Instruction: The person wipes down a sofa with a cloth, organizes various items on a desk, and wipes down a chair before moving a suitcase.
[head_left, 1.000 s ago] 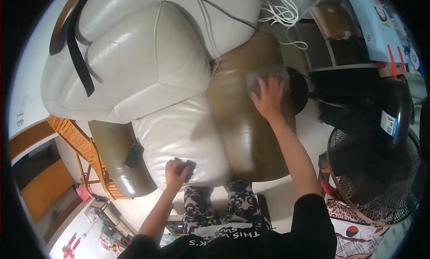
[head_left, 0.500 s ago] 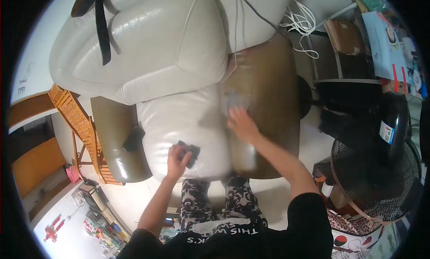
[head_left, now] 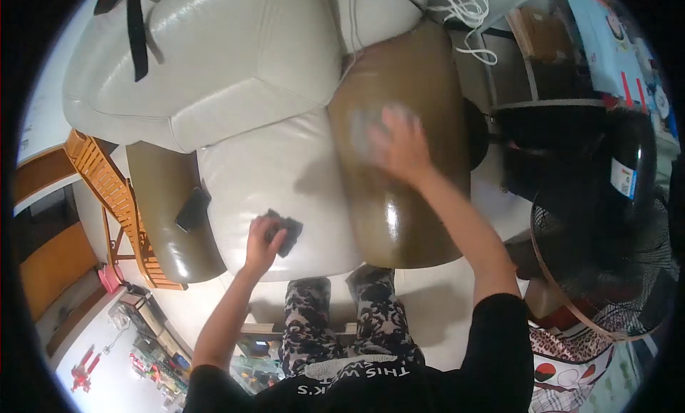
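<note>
A dark grey cloth [head_left: 290,234], bunched up, is pinched in my left hand [head_left: 262,242] over the front of the cream seat cushion [head_left: 285,163]. My right hand [head_left: 401,143], blurred by motion, presses a lighter grey cloth [head_left: 367,131] against the upper face of the olive-brown armrest [head_left: 389,77]. That cloth is smeared too, so its edges are unclear. Both hands are on the one leather sofa, my right hand farther from my body than my left.
A dark phone-like object [head_left: 193,210] lies on the left armrest [head_left: 164,199]. A black strap [head_left: 137,42] hangs over the cream backrest [head_left: 214,56]. White cable [head_left: 467,13] is coiled at the back right. A mesh fan guard [head_left: 606,270] stands right of me, wooden steps [head_left: 118,199] at left.
My right hand has swept the light grey cloth across the brown armrest, farther from me. My left hand keeps the dark cloth on the seat. The whole view has shifted slightly.
</note>
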{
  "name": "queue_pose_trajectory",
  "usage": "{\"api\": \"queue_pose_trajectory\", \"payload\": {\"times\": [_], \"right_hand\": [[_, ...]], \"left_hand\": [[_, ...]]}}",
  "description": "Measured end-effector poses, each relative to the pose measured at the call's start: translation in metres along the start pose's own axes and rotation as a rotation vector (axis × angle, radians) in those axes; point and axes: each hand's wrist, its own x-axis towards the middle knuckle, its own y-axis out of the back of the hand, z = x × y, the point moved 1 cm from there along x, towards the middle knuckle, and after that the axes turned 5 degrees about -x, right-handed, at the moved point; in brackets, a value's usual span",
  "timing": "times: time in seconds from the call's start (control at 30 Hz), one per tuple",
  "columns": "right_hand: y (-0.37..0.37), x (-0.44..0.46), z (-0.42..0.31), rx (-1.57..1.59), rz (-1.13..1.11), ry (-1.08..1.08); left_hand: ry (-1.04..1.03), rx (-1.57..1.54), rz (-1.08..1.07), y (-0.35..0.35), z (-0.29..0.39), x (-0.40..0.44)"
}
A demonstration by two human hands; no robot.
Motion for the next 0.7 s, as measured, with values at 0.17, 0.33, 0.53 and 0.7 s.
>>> {"api": "queue_pose_trajectory", "payload": {"times": [0.17, 0.33, 0.53, 0.7], "right_hand": [[-0.027, 0.054, 0.027, 0.007, 0.239, -0.302], [0.007, -0.148, -0.079, 0.145, -0.109, -0.301], [0.031, -0.313, -0.134, 0.253, -0.272, -0.520], [0.006, -0.198, -0.052, 0.254, 0.130, -0.782]], "left_hand": [[-0.123, -0.038, 0.103, -0.025, 0.016, 0.087], [-0.560, -0.065, 0.398, -0.063, 0.107, 0.205], [-0.601, 0.345, 0.472, -0.108, 0.174, 0.293], [-0.606, 0.256, 0.360, -0.108, 0.165, 0.228]]}}
